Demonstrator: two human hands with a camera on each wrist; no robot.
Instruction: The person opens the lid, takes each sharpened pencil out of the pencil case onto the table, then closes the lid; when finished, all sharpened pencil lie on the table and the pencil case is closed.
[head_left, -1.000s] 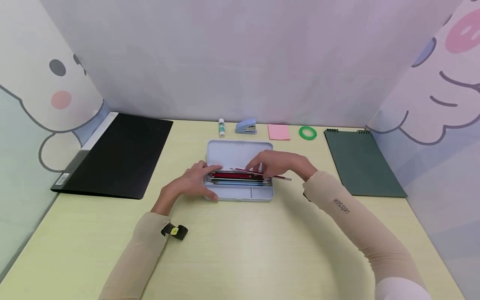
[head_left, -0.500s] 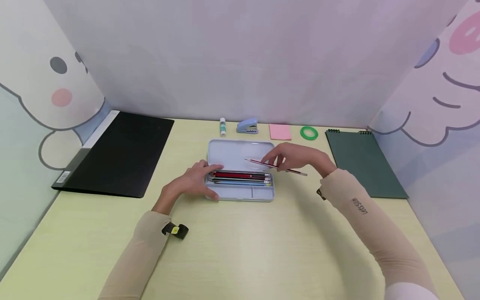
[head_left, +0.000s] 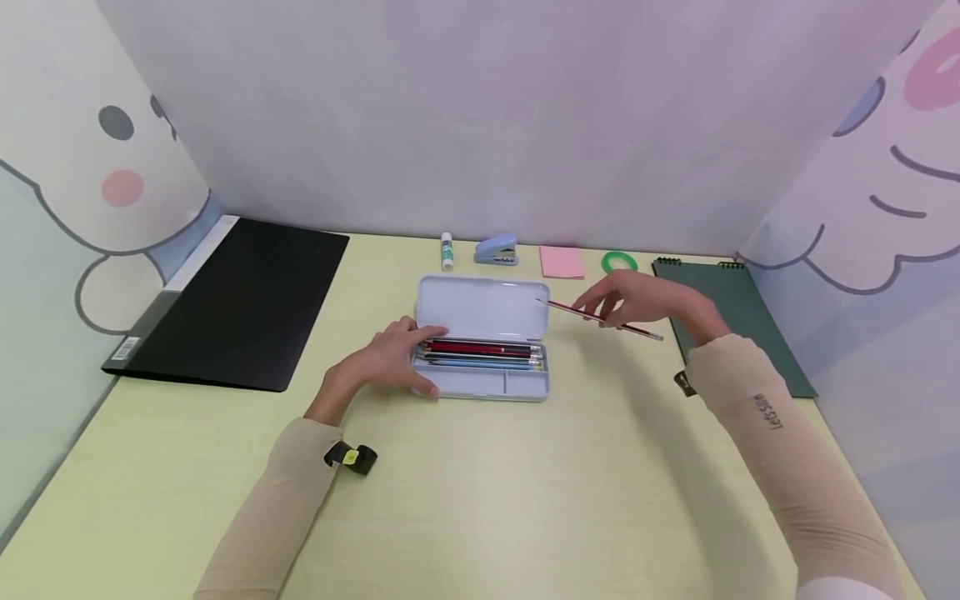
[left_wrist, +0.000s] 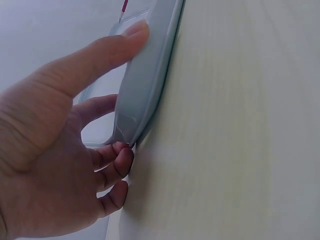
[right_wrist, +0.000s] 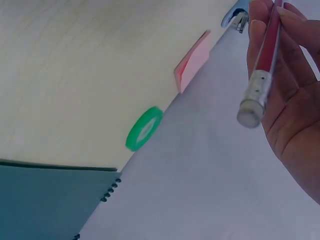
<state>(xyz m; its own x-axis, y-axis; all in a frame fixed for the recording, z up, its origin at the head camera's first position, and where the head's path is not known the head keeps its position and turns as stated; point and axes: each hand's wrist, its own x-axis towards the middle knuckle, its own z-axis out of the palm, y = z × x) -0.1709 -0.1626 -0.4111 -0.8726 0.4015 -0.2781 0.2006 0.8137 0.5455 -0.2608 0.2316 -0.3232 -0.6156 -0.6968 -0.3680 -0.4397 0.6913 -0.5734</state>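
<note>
A light-blue pencil case (head_left: 480,386) lies with its lid raised, several pencils (head_left: 480,350) side by side in its back compartment. My left hand (head_left: 386,358) grips the case's left end. In the left wrist view, the thumb (left_wrist: 107,57) lies along the front wall and the other fingers bend around the corner. Right of the lid and above the table, my right hand (head_left: 633,298) pinches a dark-red pencil (head_left: 637,331) between thumb and fingers. Its point faces left, and its eraser end (right_wrist: 252,110) fills the near part of the right wrist view.
Along the back edge sit a glue stick (head_left: 447,252), a blue stapler (head_left: 497,250), pink sticky notes (head_left: 562,262) and a green tape roll (head_left: 618,261). A black folder (head_left: 240,308) lies left; a dark-green spiral notebook (head_left: 750,333) lies right, partly behind the right arm.
The right hand has lifted the dark-red pencil out of the case and carried it to the right and back, past the lid. The left hand keeps its place on the case.
</note>
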